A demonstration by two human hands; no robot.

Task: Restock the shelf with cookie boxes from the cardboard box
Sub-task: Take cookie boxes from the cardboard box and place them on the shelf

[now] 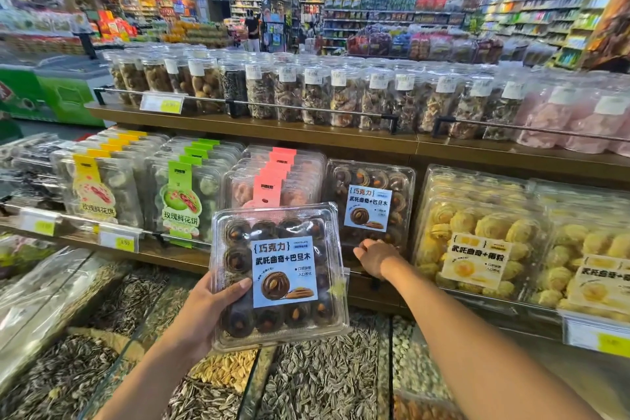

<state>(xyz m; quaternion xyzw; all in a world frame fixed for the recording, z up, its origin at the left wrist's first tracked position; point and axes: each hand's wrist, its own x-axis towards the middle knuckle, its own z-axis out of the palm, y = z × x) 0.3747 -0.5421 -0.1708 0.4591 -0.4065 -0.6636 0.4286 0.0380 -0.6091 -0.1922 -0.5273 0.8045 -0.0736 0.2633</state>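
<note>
My left hand [208,310] grips a clear plastic box of chocolate cookies [278,274] with a blue label, held upright in front of the shelf. A second chocolate cookie box [370,204] stands tilted on the wooden shelf [375,297] just behind it. My right hand [375,257] reaches to the lower edge of that shelved box and touches it with bent fingers. The cardboard box is out of view.
Pink-labelled [272,181], green-labelled [184,194] and yellow-labelled [99,187] pastry boxes fill the shelf to the left. Yellow cookie boxes [477,235] stand to the right. Clear jars [306,95] line the top shelf. Bins of sunflower seeds [317,382] lie below under glass lids.
</note>
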